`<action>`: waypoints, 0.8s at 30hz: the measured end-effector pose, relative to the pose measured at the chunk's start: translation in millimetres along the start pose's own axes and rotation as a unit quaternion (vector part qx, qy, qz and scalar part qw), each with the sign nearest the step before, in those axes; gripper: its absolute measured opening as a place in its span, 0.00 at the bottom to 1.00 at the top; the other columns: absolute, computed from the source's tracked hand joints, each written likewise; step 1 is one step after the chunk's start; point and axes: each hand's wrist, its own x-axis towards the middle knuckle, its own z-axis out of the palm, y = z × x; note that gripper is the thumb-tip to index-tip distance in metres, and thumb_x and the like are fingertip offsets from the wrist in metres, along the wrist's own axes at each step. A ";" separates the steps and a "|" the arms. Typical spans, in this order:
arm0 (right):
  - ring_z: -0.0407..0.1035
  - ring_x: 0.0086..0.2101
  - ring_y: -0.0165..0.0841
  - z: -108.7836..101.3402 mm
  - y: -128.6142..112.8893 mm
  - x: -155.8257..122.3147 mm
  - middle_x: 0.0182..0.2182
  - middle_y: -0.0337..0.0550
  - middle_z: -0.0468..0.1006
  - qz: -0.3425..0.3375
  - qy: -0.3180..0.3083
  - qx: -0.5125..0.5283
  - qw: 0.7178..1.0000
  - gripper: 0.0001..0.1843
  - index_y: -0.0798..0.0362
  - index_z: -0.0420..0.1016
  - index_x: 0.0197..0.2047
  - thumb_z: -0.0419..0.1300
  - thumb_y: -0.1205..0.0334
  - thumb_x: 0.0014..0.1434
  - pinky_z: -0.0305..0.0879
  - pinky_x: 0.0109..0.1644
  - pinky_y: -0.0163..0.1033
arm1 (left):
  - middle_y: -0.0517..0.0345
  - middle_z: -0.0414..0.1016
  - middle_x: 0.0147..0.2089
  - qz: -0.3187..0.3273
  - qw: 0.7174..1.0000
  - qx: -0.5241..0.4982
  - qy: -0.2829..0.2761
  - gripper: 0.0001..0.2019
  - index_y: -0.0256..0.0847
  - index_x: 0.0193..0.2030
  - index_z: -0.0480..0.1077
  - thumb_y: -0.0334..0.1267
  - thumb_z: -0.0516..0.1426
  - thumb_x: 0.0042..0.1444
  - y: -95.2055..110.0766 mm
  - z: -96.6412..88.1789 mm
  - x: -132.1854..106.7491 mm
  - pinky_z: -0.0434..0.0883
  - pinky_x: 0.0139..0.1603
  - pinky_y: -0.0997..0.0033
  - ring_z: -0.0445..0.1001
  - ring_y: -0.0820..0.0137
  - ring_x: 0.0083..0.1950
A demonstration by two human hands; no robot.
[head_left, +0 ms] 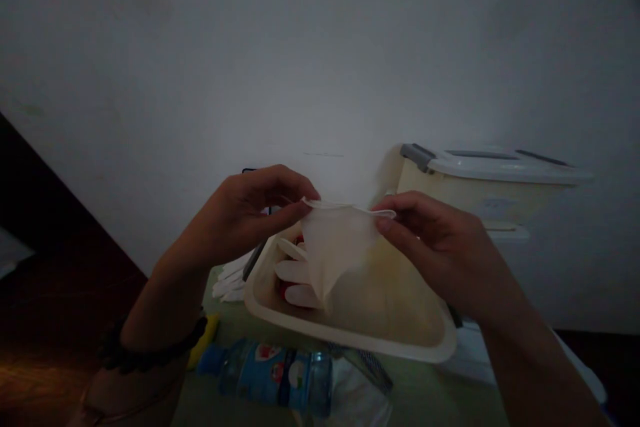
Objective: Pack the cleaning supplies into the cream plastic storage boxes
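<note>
A thin white disposable glove [333, 240] hangs by its cuff between my two hands, its fingers dangling to the left over a cream plastic basin [345, 339]. My left hand [255, 207] pinches the left corner of the cuff between thumb and fingertips. At the cuff's right corner, my right hand [430, 233] is closed in the same kind of pinch. Something red shows behind the glove's fingers inside the basin; most of it is hidden.
In front of the basin a blue-labelled plastic bottle [270, 377] lies on its side on the green table surface [425, 397]. A lidded storage bin [480, 190] stands at the right against the white wall [320, 67]. White gloves [233, 283] lie left of the basin.
</note>
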 end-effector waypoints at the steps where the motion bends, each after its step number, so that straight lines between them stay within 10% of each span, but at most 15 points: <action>1: 0.72 0.31 0.27 -0.4 0.6 0.0 0.32 0.37 0.78 0.015 -0.015 0.025 0.999 0.06 0.50 0.74 0.40 0.60 0.60 0.58 0.68 0.35 0.32 | 0.57 0.76 0.36 0.000 1.000 0.007 -0.012 0.03 0.39 0.37 0.73 0.32 0.60 0.55 -0.4 -1.2 -0.2 0.73 0.38 0.78 0.74 0.74 0.37; 7: 0.71 0.29 0.24 -2.0 1.8 -1.2 0.29 0.36 0.77 0.023 -0.003 0.102 0.995 0.05 0.50 0.73 0.40 0.60 0.62 0.58 0.66 0.30 0.27 | 0.60 0.74 0.33 -0.021 0.999 0.002 -0.029 0.04 0.38 0.33 0.72 0.32 0.63 0.51 -0.7 -2.5 -0.4 0.72 0.37 0.78 0.74 0.74 0.36; 24: 0.72 0.36 0.29 -7.0 -3.3 -1.2 0.34 0.39 0.78 -0.133 -0.037 -0.104 0.985 0.05 0.51 0.70 0.37 0.55 0.70 0.59 0.67 0.40 0.34 | 0.57 0.77 0.33 0.011 0.999 0.042 -0.019 0.05 0.39 0.30 0.72 0.34 0.65 0.49 -3.0 -3.1 -0.3 0.73 0.39 0.74 0.75 0.71 0.36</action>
